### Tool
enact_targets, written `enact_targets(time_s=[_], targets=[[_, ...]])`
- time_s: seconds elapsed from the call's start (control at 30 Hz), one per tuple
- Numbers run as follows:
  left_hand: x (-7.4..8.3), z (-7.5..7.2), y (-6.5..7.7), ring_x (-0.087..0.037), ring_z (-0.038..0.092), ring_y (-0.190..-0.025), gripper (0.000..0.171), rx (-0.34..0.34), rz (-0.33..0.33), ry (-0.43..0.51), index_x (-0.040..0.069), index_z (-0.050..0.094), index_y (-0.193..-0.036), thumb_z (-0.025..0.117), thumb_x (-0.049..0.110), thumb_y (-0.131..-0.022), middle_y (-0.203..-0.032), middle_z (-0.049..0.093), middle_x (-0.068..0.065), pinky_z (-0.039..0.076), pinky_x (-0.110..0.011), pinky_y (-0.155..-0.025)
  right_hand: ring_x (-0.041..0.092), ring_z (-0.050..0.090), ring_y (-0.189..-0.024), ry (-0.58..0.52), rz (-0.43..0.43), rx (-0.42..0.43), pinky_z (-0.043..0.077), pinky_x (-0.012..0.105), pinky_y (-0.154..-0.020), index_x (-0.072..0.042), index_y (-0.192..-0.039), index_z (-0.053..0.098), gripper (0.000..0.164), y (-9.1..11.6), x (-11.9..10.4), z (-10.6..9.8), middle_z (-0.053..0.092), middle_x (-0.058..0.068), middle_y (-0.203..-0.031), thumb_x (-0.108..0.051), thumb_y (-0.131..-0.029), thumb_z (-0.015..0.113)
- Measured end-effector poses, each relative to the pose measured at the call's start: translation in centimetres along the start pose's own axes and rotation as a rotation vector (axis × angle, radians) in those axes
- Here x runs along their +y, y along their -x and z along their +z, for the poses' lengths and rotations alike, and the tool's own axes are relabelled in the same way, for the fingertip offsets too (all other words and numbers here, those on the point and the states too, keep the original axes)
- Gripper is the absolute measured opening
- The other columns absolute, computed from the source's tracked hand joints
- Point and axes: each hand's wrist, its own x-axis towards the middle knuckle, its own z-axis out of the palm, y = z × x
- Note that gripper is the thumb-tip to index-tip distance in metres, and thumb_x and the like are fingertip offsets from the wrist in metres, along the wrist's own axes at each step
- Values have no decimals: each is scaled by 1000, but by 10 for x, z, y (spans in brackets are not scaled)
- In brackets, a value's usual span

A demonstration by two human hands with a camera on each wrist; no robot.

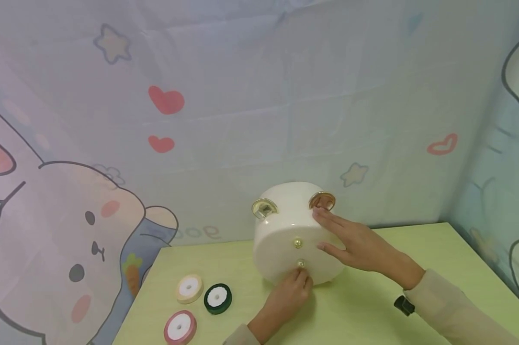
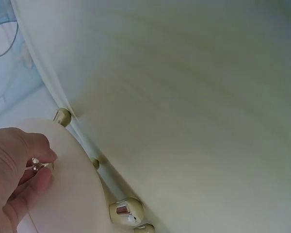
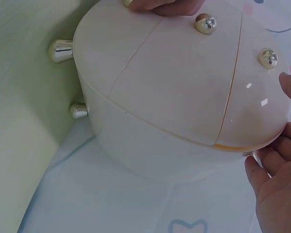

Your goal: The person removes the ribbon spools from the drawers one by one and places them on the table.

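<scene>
A glossy white round drawer box [image 1: 276, 249] stands on the table, with two gold ear-like pieces on top. Seams split its front into several drawers, seen in the right wrist view with gold knobs [image 3: 205, 23]. My left hand [image 1: 287, 297] is low at the front, thumb and fingers pinching the lowest drawer knob [image 2: 36, 165], which they mostly cover. Fairly straight, the fingers of my right hand [image 1: 360, 244] rest against the box's upper right side, by the right gold ear [image 1: 322, 200]. Gold feet [image 3: 62, 50] show under the box in the right wrist view.
Left of the box lie three ribbon spools: cream [image 1: 189, 288], dark green [image 1: 218, 298] and pink [image 1: 180, 327]. Behind the yellow-green table [image 1: 414, 297] hangs a printed cloth backdrop [image 1: 251, 124], close to the box.
</scene>
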Motion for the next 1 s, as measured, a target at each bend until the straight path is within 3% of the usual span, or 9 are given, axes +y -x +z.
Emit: enact_targets(time_s=[0.23, 0.33, 0.4, 0.47, 0.6, 0.77, 0.9, 1.0], targets=[[1, -3, 0, -12, 68, -104, 26, 32, -30, 5, 16, 74, -102, 52, 7, -92, -110, 71, 0, 54, -18, -97, 34, 55, -144, 2, -1, -3, 57, 49, -102, -7, -161, 41, 77, 0, 1, -1, 47, 17, -164, -30, -96, 76], [0, -9, 1, -13, 67, -105, 16, 39, -64, 38, 17, 74, -99, 61, 12, -91, -111, 70, -1, 54, -18, -96, 33, 56, -144, 7, -11, 1, 57, 49, -102, -7, -160, 42, 77, -1, 1, -1, 47, 16, -163, -30, -95, 77], [-1, -16, 2, -13, 66, -106, 11, 39, -96, 81, 17, 75, -97, 71, 17, -87, -113, 69, -2, 55, -19, -93, 33, 57, -143, 10, -26, 22, 57, 49, -103, -7, -157, 47, 73, -1, 2, -2, 50, 16, -161, -29, -95, 78], [-1, -23, 4, -13, 66, -106, 15, 37, -136, 154, 18, 75, -96, 80, 22, -82, -114, 69, -1, 56, -20, -89, 34, 60, -139, 2, -48, 70, 58, 48, -101, -5, -151, 55, 67, -1, 2, -3, 54, 16, -158, -26, -93, 79], [-6, -41, 11, -12, 66, -99, 22, 28, -210, 315, 19, 74, -99, 84, 26, -81, -110, 66, 1, 57, -21, -76, 34, 69, -127, -34, -89, 198, 60, 39, -99, -3, -135, 69, 53, -1, 2, -8, 67, 16, -143, -16, -87, 84], [-24, -64, 17, -11, 64, -86, 23, 69, -315, 421, 21, 75, -106, 83, 26, -84, -104, 66, 2, 54, -23, -62, 27, 77, -109, -48, -118, 291, 60, 24, -90, -6, -118, 78, 39, 2, 7, -15, 80, 8, -119, -9, -80, 88], [-44, -76, 24, -10, 66, -84, 23, 149, -371, 422, 19, 76, -104, 86, 23, -83, -103, 66, 1, 55, -22, -63, 20, 78, -95, -46, -110, 331, 60, 25, -75, -8, -110, 80, 34, 7, 12, -18, 81, 3, -108, -7, -77, 89], [-59, -81, 32, -11, 68, -85, 24, 184, -395, 416, 17, 76, -104, 87, 21, -83, -105, 67, -1, 57, -21, -63, 17, 78, -89, -54, -85, 347, 58, 19, -76, -8, -109, 80, 36, 14, 15, -20, 81, 3, -106, -6, -74, 90]])
